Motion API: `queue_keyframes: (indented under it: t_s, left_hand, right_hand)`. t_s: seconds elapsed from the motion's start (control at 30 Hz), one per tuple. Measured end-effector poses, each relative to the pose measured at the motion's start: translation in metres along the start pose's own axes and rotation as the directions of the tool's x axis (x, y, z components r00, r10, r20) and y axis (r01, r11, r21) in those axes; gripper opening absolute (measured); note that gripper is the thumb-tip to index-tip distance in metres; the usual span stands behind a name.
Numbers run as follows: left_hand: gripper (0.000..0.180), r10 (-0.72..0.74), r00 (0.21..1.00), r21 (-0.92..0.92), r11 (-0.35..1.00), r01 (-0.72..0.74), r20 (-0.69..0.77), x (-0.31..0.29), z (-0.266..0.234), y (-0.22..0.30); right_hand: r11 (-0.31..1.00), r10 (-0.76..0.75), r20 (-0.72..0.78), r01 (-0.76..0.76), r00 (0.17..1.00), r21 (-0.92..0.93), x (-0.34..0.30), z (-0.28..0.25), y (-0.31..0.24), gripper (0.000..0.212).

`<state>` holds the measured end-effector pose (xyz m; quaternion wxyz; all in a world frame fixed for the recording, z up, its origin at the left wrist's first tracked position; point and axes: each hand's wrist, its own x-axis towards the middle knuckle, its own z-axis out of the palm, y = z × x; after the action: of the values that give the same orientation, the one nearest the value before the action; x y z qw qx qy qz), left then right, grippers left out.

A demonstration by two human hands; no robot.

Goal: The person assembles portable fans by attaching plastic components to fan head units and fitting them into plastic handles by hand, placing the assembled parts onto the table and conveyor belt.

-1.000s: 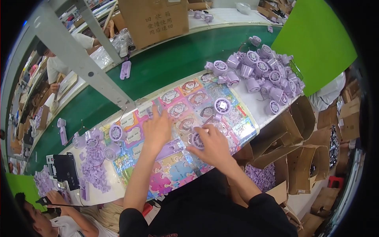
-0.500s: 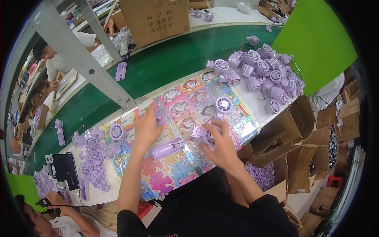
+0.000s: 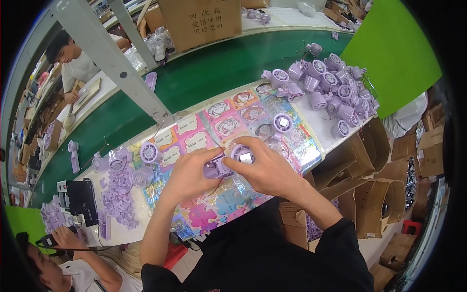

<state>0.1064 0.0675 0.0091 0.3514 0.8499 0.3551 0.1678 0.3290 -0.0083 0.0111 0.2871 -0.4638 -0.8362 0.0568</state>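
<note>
Over the colourful printed sheet (image 3: pixel 228 207), my two hands have come together. My left hand (image 3: pixel 194 175) is closed around a purple plastic piece (image 3: pixel 212 171), mostly covered by the fingers. My right hand (image 3: pixel 265 168) grips a round purple fan housing (image 3: pixel 239 152) with a silvery square at its centre; thumb and fingers curl about its rim. The two parts meet or nearly meet between my hands; the exact contact is hidden. Another purple fan housing (image 3: pixel 282 123) lies on the sheet beyond my right hand.
A heap of purple fan housings (image 3: pixel 335 87) fills the table's right end. Small purple pieces (image 3: pixel 119 199) lie left, beside a black box (image 3: pixel 80 202). A green belt (image 3: pixel 204 65) runs behind, past a metal post (image 3: pixel 116 68). Cardboard boxes (image 3: pixel 350 160) stand right. Two people work at left.
My left hand has moved right and closed on a purple piece. My right hand has brought the fan housing up against it. The long purple shell no longer shows lying on the sheet.
</note>
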Motion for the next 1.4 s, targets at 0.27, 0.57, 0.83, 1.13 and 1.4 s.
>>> queue_keyframes:
  t_s: [0.27,0.57,0.83,1.13,1.4]
  left_hand:
    - [0.054,0.028,0.999,-0.188,0.982,-0.02,0.043,-0.005,-0.009,0.005]
    - [0.037,-0.078,0.997,-0.351,0.934,0.064,-0.027,0.004,0.0,-0.006]
    - [0.036,-0.407,0.813,-0.4,0.885,0.238,-0.417,0.146,0.012,-0.086]
    - [0.04,-0.638,0.506,-0.294,0.744,0.6,-0.581,0.251,-0.005,-0.162]
    - [0.042,-0.176,0.86,0.176,0.94,0.291,-0.479,0.171,-0.011,-0.1]
  right_hand:
    - [0.994,-0.072,-0.041,0.069,0.997,-0.088,0.004,0.002,-0.009,0.045]
    - [0.984,-0.137,-0.087,0.126,0.987,-0.13,0.007,0.009,0.008,0.045]
    - [0.951,0.308,-0.367,-0.295,0.878,0.093,-0.032,0.083,0.038,0.056]
    - [0.935,0.355,-0.247,-0.336,0.902,0.115,-0.058,0.111,0.031,0.037]
    - [0.948,0.309,-0.155,-0.292,0.938,0.127,-0.047,0.103,0.032,0.038]
